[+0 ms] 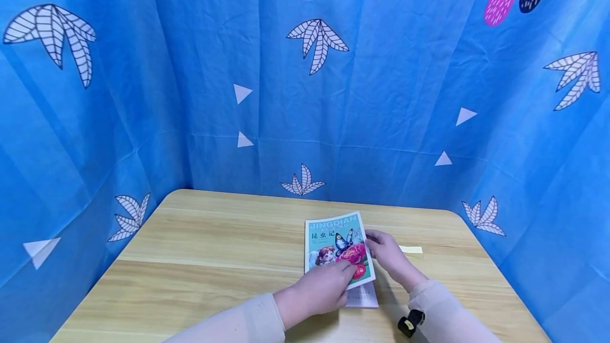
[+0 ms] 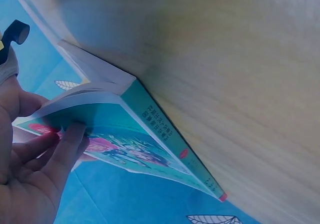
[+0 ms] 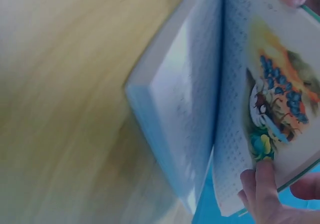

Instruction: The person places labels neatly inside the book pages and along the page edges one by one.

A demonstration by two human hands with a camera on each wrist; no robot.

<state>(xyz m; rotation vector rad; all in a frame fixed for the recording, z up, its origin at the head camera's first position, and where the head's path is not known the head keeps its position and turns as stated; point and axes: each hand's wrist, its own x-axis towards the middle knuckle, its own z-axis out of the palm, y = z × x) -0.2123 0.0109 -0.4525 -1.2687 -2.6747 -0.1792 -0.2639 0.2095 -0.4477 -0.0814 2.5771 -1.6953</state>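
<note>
A paperback book (image 1: 333,234) with a teal cover, a butterfly and a pink flower lies partly opened on the table. Its front cover is lifted, and the lower pages (image 3: 185,83) rest on the wood. My left hand (image 1: 321,287) pinches the lifted part near its lower corner, fingers on the cover and thumb inside. At the right edge of the cover, my right hand (image 1: 391,255) grips the same part. In the right wrist view its fingers (image 3: 265,186) press on a page with a coloured illustration (image 3: 280,93). The spine (image 2: 165,129) faces the left wrist camera.
The book lies on a light wood table (image 1: 214,247). A pale yellow strip (image 1: 411,249) sits on the table just right of my right hand. Blue patterned curtains (image 1: 305,110) surround the table at the back and sides. A black device (image 1: 411,323) is on the right wrist.
</note>
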